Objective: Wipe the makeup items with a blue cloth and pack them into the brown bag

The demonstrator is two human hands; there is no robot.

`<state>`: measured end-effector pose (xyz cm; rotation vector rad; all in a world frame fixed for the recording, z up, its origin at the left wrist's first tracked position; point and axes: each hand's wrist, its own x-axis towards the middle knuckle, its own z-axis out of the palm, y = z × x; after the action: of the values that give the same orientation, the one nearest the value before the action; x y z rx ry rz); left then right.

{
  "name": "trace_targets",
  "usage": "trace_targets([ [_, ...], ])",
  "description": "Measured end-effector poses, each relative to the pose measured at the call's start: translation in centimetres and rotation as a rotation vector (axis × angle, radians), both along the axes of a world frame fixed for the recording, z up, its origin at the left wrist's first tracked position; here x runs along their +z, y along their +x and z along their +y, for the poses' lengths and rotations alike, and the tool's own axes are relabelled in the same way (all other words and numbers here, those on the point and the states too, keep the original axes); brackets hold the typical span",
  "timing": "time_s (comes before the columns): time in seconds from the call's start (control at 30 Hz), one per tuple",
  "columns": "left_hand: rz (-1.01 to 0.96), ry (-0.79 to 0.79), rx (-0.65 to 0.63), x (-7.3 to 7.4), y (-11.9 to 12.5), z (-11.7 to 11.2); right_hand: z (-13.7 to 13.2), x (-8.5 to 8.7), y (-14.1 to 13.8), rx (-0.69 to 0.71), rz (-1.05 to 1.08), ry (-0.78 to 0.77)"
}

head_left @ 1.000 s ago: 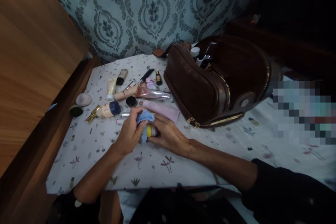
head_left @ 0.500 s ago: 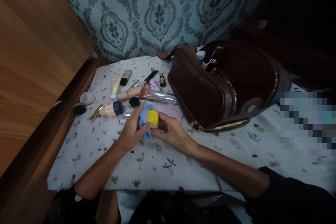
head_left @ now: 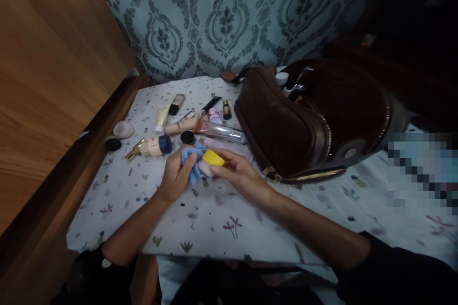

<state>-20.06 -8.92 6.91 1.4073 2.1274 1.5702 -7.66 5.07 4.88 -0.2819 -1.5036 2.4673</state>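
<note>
My left hand (head_left: 174, 175) is closed around a crumpled blue cloth (head_left: 191, 159). Between the fingers of my right hand (head_left: 241, 171) is a small jar with a yellow lid (head_left: 213, 157) and a pale, whitish body, tilted over. The cloth lies right beside the jar; whether they touch I cannot tell. Just beyond my hands are a round black cap (head_left: 187, 137), a pinkish silver-capped tube (head_left: 219, 130) and a beige bottle with a dark blue cap (head_left: 160, 146). A flat pink item on the tabletop is partly covered by my right hand.
A large brown zippered bag (head_left: 275, 124) stands open at the right, with items inside. Farther back lie a cream tube (head_left: 162, 118), a black-capped bottle (head_left: 176, 104) and a small dark bottle (head_left: 226, 110). A wooden cabinet (head_left: 60, 43) borders the left side of the patterned tablecloth (head_left: 211, 233).
The jar has tilted to the right in my right hand, exposing its pale body. My left hand has drawn slightly left with the cloth. The whole view has shifted a little.
</note>
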Motion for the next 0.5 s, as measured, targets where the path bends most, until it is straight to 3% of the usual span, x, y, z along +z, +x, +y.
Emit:
trace_targets([
  [0.13,0.301,-0.007,-0.074,-0.6,0.2,0.1,0.2,0.4,-0.1,-0.046,-0.014,-0.146],
  [0.27,0.547,-0.142,-0.085,-1.4,0.2,0.1,-0.1,0.5,0.0,-0.024,-0.048,-0.08],
  [0.4,0.613,-0.113,-0.081,-1.7,0.0,-0.1,-0.4,0.7,0.3,-0.005,-0.06,-0.022],
  [0.5,0.546,-0.034,-0.096,-1.3,0.1,-0.2,-0.5,0.9,0.4,0.054,-0.083,-0.035],
])
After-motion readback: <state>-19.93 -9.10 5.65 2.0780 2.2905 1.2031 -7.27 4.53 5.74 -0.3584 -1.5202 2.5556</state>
